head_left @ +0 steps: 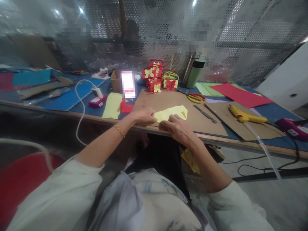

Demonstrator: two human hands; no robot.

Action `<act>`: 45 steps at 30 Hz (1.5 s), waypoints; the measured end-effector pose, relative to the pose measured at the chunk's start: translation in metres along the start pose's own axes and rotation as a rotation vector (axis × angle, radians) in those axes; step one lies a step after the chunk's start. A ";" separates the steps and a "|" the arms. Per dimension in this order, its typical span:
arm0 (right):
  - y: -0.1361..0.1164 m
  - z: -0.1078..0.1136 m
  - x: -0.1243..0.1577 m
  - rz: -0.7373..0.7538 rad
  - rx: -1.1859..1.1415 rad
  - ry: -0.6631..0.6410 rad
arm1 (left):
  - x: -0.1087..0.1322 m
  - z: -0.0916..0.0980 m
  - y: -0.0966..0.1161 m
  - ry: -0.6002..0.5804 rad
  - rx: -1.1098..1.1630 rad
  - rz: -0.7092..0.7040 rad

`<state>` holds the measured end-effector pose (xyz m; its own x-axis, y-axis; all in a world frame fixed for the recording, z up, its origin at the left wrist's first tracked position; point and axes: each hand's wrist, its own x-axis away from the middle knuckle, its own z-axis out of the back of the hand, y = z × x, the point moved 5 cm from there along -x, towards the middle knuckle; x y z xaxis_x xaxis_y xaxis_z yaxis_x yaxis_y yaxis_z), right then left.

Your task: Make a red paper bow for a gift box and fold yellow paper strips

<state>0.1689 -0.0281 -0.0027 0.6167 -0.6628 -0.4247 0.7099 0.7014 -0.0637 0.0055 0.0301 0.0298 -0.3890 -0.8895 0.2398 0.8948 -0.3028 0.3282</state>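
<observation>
A piece of pale yellow paper (171,111), cut unevenly and with a small darker notch or fold at its right end, lies on a brown cardboard sheet (207,126) at the table's near edge. My left hand (146,116) is closed on the paper's left end, fingertips pinched together. Along its near edge, my right hand (174,126) has its fingers curled and pressed onto the same paper. Both thumbs are mostly hidden. Small red paper scraps (143,103) lie just beyond my left hand.
Scissors (196,97), a dark slim blade-like tool (205,114) and a yellow glue gun (247,116) lie to the right. Red-and-yellow paper baskets (155,77) and a green bottle (194,73) stand behind. A lit phone (128,84), yellow sheet (112,105) and purple socket block (97,101) are left.
</observation>
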 end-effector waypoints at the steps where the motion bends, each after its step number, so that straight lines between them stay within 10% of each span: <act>1: 0.000 -0.001 -0.002 0.008 0.007 -0.021 | 0.000 0.000 0.000 0.001 0.006 -0.003; 45: 0.013 0.011 0.009 0.133 -0.239 0.021 | -0.004 -0.001 -0.003 0.009 -0.029 -0.027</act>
<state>0.1873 -0.0279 0.0027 0.6901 -0.5566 -0.4624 0.5210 0.8257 -0.2164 0.0047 0.0342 0.0270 -0.4111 -0.8839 0.2231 0.8900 -0.3362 0.3080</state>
